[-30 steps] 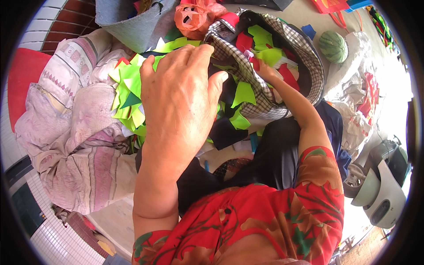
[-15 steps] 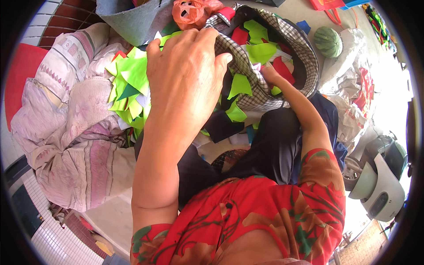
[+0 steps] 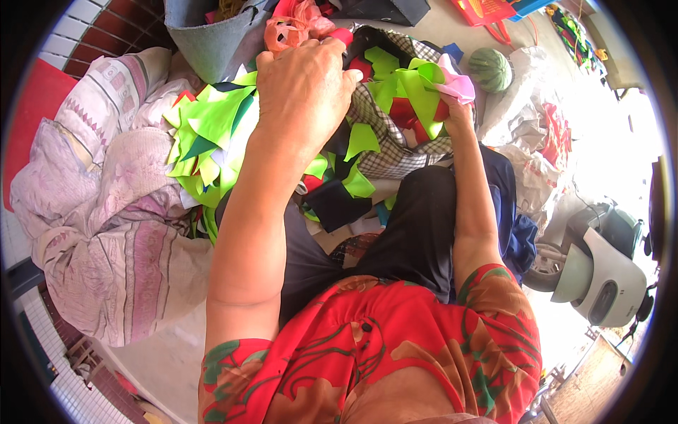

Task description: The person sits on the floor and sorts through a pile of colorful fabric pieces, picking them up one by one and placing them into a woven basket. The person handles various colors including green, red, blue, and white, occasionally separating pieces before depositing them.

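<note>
My left hand (image 3: 304,88) hangs back-up over the left side of a checked fabric bag (image 3: 378,145). Its thumb stands apart, near the bag's rim; the other fingers bend away and their tips are hidden. At the bag's right side, my right hand (image 3: 460,112) is closed on a bunch of cloth scraps, with a pink scrap (image 3: 455,86) and lime-green scraps (image 3: 420,95) rising from it. Red scraps (image 3: 404,113) show just under these, in the bag's mouth. Left of my left forearm lies a heap of lime-green scraps (image 3: 212,120).
Scraps and a dark cloth piece (image 3: 337,205) lie between my knees and the bag. A patterned pale blanket (image 3: 113,268) is bundled at left. Beyond are a grey bucket-like container (image 3: 212,42) and an orange plastic bag (image 3: 293,28). A melon (image 3: 489,69) and white sacks (image 3: 526,106) are at right.
My right hand has come up out of the bag's inside with pink and lime-green scraps in it. My left hand has shifted slightly right over the bag's side. The view has shifted a little.
</note>
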### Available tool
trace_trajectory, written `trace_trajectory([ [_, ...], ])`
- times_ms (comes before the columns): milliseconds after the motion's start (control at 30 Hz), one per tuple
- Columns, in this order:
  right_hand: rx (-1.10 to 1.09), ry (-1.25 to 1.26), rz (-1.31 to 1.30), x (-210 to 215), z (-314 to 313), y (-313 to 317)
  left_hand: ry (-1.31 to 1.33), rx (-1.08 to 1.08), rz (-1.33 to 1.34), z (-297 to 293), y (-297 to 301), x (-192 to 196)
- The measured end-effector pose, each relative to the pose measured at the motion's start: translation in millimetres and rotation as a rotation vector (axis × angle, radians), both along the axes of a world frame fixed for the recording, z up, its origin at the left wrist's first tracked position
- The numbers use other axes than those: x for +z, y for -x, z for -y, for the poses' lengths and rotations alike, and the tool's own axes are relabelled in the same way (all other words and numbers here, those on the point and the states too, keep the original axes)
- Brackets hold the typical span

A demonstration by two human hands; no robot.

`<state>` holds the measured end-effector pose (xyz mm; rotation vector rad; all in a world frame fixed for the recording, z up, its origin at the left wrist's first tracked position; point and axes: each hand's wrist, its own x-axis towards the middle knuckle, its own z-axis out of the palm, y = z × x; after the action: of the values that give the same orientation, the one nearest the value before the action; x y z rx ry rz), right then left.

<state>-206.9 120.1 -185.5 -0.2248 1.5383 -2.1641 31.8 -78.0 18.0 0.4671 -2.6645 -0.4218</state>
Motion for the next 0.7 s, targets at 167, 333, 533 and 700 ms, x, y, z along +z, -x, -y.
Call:
trace_trajectory([
  [167, 0.016, 0.162, -0.016, 42, 5, -9, 0.073, 0.02, 0.05, -3, 3, -3],
  [333, -0.047, 0.407, 0.009, 84, 14, -35, 0.011, -0.011, 0.076, -9, 7, -2],
  [533, -0.145, 0.575, 0.027, 88, 20, -47, -0.125, -0.066, 0.13, -15, 9, 0],
  [700, -0.068, 0.502, 0.108, 87, 36, -70, -0.286, -0.118, 0.032, -11, 9, -1],
])
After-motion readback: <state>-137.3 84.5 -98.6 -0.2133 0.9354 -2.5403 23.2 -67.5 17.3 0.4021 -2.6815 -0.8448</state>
